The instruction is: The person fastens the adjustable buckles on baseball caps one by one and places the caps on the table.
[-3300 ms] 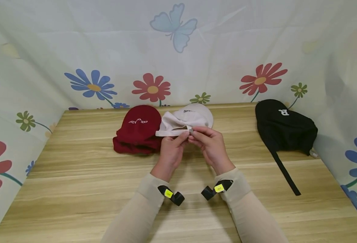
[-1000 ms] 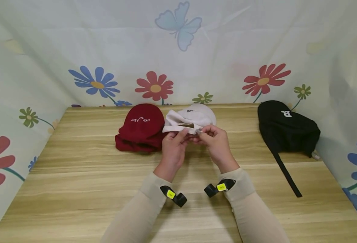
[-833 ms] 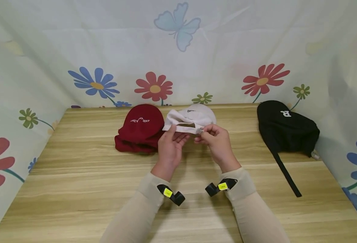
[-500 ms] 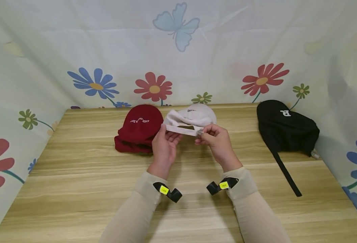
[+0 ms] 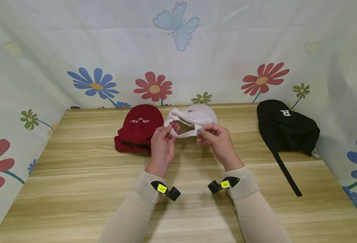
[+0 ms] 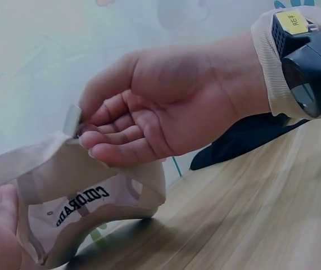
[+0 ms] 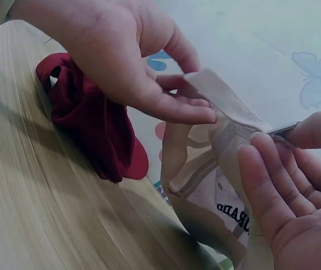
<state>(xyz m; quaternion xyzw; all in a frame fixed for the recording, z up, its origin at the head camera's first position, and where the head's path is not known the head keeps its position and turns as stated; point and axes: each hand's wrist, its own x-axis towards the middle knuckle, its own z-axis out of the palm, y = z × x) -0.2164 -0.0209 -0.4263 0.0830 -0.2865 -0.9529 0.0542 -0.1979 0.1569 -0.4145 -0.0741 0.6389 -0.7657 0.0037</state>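
Note:
A white baseball cap (image 5: 201, 116) is held by its back, brim pointing away. My left hand (image 5: 163, 145) pinches the left end of its adjusting strap (image 5: 184, 135) between thumb and fingers. At the other end my right hand (image 5: 219, 143) pinches the metal buckle (image 5: 199, 132), also seen as a silver buckle (image 6: 72, 120) in the left wrist view. The strap sags in a curve below the cap's back opening. In the right wrist view the strap (image 7: 227, 98) runs between both hands, with dark lettering showing through inside the crown.
A dark red cap (image 5: 140, 130) lies just left of the white one. Far right on the wooden table (image 5: 90, 195) lies a black cap (image 5: 286, 130), its long strap (image 5: 287, 175) trailing forward. A flower-printed curtain (image 5: 220, 50) stands behind and at both sides.
My left hand has moved left along the strap, away from the right hand. The strap was pulled straight half a second ago and now sags, and the back opening looks wider.

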